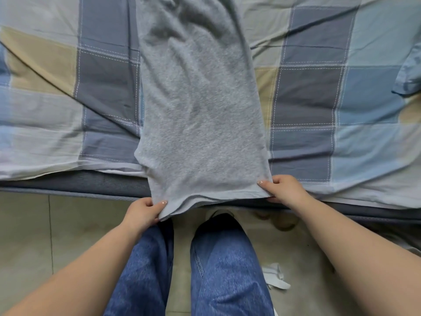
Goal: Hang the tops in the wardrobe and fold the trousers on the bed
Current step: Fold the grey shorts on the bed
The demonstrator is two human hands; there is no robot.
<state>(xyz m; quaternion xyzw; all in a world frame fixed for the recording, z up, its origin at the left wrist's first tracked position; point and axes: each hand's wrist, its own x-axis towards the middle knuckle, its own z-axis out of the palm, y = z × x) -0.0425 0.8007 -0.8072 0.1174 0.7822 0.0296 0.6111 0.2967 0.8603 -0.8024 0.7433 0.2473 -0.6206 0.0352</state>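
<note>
Head view. Grey trousers (198, 106) lie lengthwise on bed (319, 92), centre frame, running 12 to 6 o'clock, near end overhanging bed edge. Left hand (142, 213) at 7 o'clock pinches near-left corner, thumb on top. Right hand (282, 189) at 5 o'clock grips near-right corner. Blue garment (410, 71) at 3 o'clock. White scrap (275, 278) on floor (27, 224).

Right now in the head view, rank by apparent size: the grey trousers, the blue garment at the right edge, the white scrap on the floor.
1. Grey trousers, by far the largest.
2. Blue garment, cut off by the frame, so unsure.
3. White scrap, looks about the same; not ranked against the garment.
</note>
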